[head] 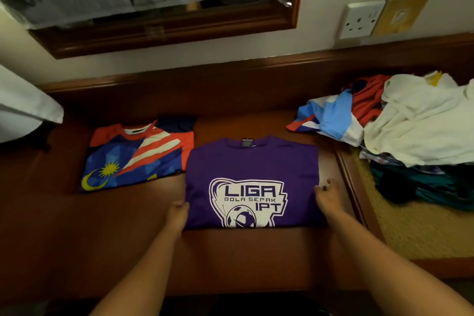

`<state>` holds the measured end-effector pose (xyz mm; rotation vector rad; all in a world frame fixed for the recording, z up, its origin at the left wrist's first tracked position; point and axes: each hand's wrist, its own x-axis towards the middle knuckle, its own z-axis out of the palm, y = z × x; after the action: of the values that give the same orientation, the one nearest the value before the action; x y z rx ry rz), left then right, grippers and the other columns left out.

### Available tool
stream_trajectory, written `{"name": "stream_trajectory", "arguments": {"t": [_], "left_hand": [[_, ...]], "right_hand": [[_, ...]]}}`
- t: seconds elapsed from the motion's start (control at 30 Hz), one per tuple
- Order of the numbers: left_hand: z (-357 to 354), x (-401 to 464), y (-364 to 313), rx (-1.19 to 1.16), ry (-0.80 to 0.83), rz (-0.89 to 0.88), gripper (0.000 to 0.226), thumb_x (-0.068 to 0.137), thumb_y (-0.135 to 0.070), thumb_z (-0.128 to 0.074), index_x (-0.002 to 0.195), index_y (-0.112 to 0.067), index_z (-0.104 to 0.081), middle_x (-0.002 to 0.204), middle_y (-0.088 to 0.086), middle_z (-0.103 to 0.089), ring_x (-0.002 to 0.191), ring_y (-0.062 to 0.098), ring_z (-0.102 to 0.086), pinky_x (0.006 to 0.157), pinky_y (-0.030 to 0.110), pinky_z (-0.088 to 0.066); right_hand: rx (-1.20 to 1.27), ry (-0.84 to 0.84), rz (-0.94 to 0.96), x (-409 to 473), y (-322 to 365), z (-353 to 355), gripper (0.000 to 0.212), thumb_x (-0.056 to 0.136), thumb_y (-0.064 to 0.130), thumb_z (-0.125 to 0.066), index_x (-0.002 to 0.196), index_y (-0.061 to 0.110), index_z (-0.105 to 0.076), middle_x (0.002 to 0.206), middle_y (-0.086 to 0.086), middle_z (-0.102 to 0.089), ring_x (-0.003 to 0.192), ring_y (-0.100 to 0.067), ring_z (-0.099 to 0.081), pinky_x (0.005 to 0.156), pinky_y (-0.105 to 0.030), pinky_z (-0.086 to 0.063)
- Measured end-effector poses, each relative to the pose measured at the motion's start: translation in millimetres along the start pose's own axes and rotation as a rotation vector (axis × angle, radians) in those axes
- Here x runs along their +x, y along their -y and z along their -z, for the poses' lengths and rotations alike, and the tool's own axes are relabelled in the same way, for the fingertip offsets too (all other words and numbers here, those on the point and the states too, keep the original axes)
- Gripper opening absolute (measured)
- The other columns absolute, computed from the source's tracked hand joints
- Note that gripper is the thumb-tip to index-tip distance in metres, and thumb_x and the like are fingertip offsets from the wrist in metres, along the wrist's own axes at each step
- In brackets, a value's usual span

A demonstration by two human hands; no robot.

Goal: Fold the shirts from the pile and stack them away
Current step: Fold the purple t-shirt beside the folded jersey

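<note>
- At the lower centre of the frame, the left hand lay at the left edge of the purple shirt, its fingers curled against or under the hem; whether they pinched the cloth could not be told.
- Right of it, the right hand rested at the shirt's right edge with fingers loosely bent, the tips touching the fold; a firm grip could not be confirmed there either.
- Between the two hands the purple shirt lay folded into a neat rectangle on the counter, collar toward the wall and white logo facing up.
- Just beside it, toward centre left, a folded flag-pattern shirt sat flat on the counter, its right edge touching or nearly touching the purple one.
- Judged from this, folding looked done and the step in hand was lifting the purple shirt onto the stack.
- To do it well, both hands should slide under the sides, palms up, and carry it level so the folds did not sag open.
- It should land squarely over the flag-pattern shirt, collars aligned, then be smoothed once.
- At the right of the frame, well apart, the pile of unfolded shirts still waited, a white garment uppermost.
</note>
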<state>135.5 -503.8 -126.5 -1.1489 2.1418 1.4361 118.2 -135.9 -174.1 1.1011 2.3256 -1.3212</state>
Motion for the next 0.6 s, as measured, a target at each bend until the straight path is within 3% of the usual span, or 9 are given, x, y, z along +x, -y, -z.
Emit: {"name": "stream_trajectory", "arguments": {"t": [0.13,0.27,0.43,0.53,0.6], "left_hand": [[-10,15,14,0.215,-0.085,-0.050,0.037,0.093,-0.014,-0.060,0.120,0.009,-0.054,0.122,0.025,-0.058,0.114,0.037,-0.055,0.093,0.035,-0.040],[-10,32,29,0.298,-0.090,-0.041,0.028,0.087,-0.008,-0.064,0.111,0.007,-0.060,0.115,0.027,-0.063,0.106,0.038,-0.060,0.089,0.038,-0.045],[-1,31,38,0.334,-0.083,-0.059,0.022,0.089,-0.003,-0.059,0.107,0.008,-0.064,0.113,0.027,-0.064,0.106,0.039,-0.060,0.088,0.036,-0.044],[1,29,43,0.359,-0.078,-0.085,0.022,0.086,-0.001,-0.058,0.106,0.007,-0.062,0.110,0.026,-0.064,0.106,0.039,-0.060,0.089,0.036,-0.044],[1,30,46,0.366,-0.121,-0.169,0.025,0.084,-0.003,-0.060,0.108,0.003,-0.060,0.110,0.027,-0.063,0.104,0.041,-0.059,0.089,0.040,-0.044]], "right_hand": [[-0.074,0.015,-0.028,0,-5,-8,0.044,0.092,0.031,-0.059,0.124,0.004,-0.047,0.124,-0.019,-0.054,0.105,-0.038,-0.056,0.091,-0.044,-0.049],[-0.012,0.028,-0.086,-8,0,-14,0.036,0.090,0.021,-0.064,0.118,0.003,-0.049,0.116,-0.018,-0.060,0.099,-0.035,-0.059,0.085,-0.042,-0.051],[0.069,-0.013,-0.130,-22,7,-6,0.022,0.094,0.000,-0.049,0.114,-0.006,-0.055,0.103,-0.015,-0.055,0.101,-0.037,-0.054,0.080,-0.036,-0.042],[-0.047,-0.040,-0.108,-27,4,-3,0.019,0.089,0.002,-0.052,0.108,0.000,-0.056,0.112,-0.020,-0.060,0.092,-0.033,-0.055,0.079,-0.036,-0.046],[-0.239,-0.101,-0.027,-31,4,-4,0.031,0.087,0.007,-0.059,0.116,-0.001,-0.054,0.121,-0.024,-0.056,0.102,-0.038,-0.054,0.088,-0.041,-0.047]]}}
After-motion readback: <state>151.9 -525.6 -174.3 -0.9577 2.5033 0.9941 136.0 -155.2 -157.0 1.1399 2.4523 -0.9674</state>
